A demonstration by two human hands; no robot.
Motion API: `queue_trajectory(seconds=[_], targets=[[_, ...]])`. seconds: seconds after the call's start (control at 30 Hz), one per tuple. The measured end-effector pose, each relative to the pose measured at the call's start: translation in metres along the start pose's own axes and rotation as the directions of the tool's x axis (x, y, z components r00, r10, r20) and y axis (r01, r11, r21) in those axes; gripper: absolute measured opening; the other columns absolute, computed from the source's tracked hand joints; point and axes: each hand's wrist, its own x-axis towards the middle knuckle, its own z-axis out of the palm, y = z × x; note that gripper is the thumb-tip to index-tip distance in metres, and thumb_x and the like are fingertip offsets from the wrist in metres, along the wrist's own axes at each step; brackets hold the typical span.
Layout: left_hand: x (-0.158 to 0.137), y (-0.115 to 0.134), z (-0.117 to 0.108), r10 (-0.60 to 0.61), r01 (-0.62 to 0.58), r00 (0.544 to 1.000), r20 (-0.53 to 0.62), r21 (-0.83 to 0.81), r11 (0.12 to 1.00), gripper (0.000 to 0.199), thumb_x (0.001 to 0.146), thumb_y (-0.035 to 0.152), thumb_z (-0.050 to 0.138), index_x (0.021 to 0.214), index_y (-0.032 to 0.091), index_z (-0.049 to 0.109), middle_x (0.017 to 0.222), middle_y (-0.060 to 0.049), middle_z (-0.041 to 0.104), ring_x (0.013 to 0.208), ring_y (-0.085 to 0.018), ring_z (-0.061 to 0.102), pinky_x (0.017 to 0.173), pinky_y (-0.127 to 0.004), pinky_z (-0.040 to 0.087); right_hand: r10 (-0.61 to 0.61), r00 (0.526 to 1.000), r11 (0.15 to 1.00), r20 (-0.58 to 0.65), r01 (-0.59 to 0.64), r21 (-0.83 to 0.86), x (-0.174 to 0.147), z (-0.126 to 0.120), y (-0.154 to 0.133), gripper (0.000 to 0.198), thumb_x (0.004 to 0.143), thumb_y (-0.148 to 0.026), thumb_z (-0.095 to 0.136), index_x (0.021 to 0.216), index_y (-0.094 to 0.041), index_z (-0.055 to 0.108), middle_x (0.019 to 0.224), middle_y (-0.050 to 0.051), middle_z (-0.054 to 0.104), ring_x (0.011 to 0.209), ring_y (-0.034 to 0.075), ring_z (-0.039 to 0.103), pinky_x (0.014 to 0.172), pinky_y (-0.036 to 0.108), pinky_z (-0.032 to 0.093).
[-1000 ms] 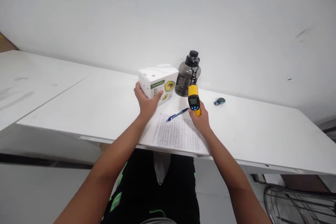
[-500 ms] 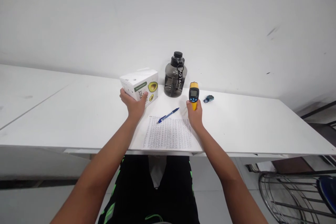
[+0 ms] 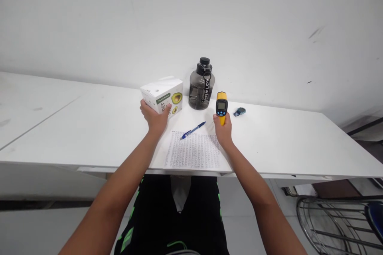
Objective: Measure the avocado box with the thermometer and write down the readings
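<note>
My left hand (image 3: 155, 118) grips a white box (image 3: 163, 92) with avocado pictures and a green label, fingers on its left side and thumb on the printed front. The printing on that front appears upside down or reversed. In my right hand (image 3: 224, 129) is a yellow and black infrared thermometer (image 3: 222, 105), held upright by its handle with the small screen and blue buttons facing me. A blue pen (image 3: 193, 130) lies between my hands, across the top of a sheet of paper (image 3: 193, 151) covered in rows of writing.
A dark translucent water jug (image 3: 201, 87) with a black cap stands by the wall, between the box and the thermometer. A small teal object (image 3: 239, 111) lies right of the thermometer on the white table (image 3: 284, 139). A metal-framed chair (image 3: 335, 223) is at lower right.
The whole view has shifted slightly, so everything sits a little further right. Both hands keep their holds on the box and the thermometer.
</note>
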Motion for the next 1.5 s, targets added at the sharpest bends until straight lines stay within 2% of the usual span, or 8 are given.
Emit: queue_trajectory(seconds=[0.27,0.6,0.77,0.83,0.9,1.03,1.23,1.5], targets=[[-0.001,-0.001,0.000,0.019,-0.019,1.000,-0.016,0.042,0.999,0.100,0.066,0.038,0.083,0.144,0.021,0.024,0.146,-0.019,0.034,0.144,-0.038,0.027,0.120,-0.058,0.024,-0.190,0.973,0.825,0.129,0.229,-0.516,0.024,-0.011,0.026,0.065,0.087,-0.049,0.063,0.144,-0.019,0.051,0.107,0.011,0.064,0.099,0.028,0.058,0.081,0.037,0.046],[-0.004,-0.003,-0.001,0.183,-0.181,0.981,-0.066,0.038,0.983,0.108,0.067,0.036,0.081,0.148,0.023,0.011,0.157,-0.021,0.018,0.150,-0.036,0.017,0.123,-0.054,0.015,-0.027,0.980,0.536,0.199,0.182,-0.824,0.031,-0.015,0.044,0.061,0.096,-0.051,0.055,0.146,-0.017,0.049,0.111,0.019,0.061,0.102,0.032,0.055,0.079,0.039,0.041],[-0.024,0.012,-0.010,0.542,-0.552,0.800,-0.258,0.039,0.833,0.079,0.072,0.043,0.074,0.135,0.019,0.033,0.132,-0.017,0.044,0.126,-0.030,0.047,0.106,-0.047,0.041,0.040,0.987,0.505,0.153,0.112,-0.856,0.034,-0.013,0.048,0.056,0.094,-0.050,0.060,0.141,-0.021,0.054,0.112,0.018,0.061,0.105,0.032,0.055,0.080,0.039,0.040],[-0.035,0.019,-0.012,0.653,-0.655,0.753,-0.080,-0.001,0.756,0.049,0.077,0.046,0.071,0.114,0.021,0.049,0.097,-0.006,0.057,0.093,-0.023,0.058,0.089,-0.041,0.048,0.025,0.987,0.507,0.156,0.122,-0.853,0.035,-0.012,0.049,0.054,0.092,-0.050,0.061,0.137,-0.021,0.057,0.112,0.017,0.061,0.105,0.031,0.054,0.079,0.039,0.040],[-0.044,0.025,-0.012,0.629,-0.649,0.693,0.351,-0.075,0.757,0.030,0.086,0.047,0.063,0.101,0.023,0.056,0.066,0.004,0.050,0.062,-0.015,0.052,0.075,-0.035,0.046,-0.034,0.988,0.522,0.150,0.146,-0.840,0.036,-0.011,0.050,0.050,0.092,-0.050,0.061,0.132,-0.020,0.060,0.113,0.017,0.061,0.104,0.031,0.053,0.079,0.038,0.040],[-0.047,0.030,-0.010,0.319,-0.622,0.431,0.844,0.022,0.783,0.055,0.080,0.056,0.069,0.122,0.023,0.058,0.075,0.001,0.062,0.068,-0.019,0.059,0.065,-0.032,0.042,-0.197,0.973,0.557,0.119,0.211,-0.803,0.036,-0.013,0.048,0.040,0.093,-0.045,0.059,0.121,-0.018,0.067,0.110,0.015,0.062,0.102,0.029,0.054,0.080,0.038,0.042],[-0.038,0.025,-0.006,0.229,-0.714,0.354,0.907,0.104,0.692,0.029,0.089,0.046,0.057,0.096,0.021,0.070,0.102,-0.007,0.069,0.094,-0.027,0.066,0.086,-0.042,0.044,-0.389,0.860,0.647,0.331,0.511,-0.566,0.022,-0.007,0.037,0.037,0.099,-0.038,0.046,0.117,-0.018,0.071,0.095,0.011,0.066,0.087,0.022,0.062,0.077,0.034,0.049],[-0.045,0.026,-0.005,0.423,-0.666,0.460,0.780,-0.011,0.745,0.024,0.089,0.038,0.056,0.088,0.020,0.072,0.087,-0.004,0.071,0.081,-0.020,0.065,0.083,-0.038,0.045,-0.293,0.774,0.657,0.561,0.590,-0.470,0.009,0.004,0.035,0.035,0.095,-0.033,0.051,0.124,-0.021,0.067,0.092,0.008,0.073,0.078,0.021,0.065,0.071,0.031,0.048]])
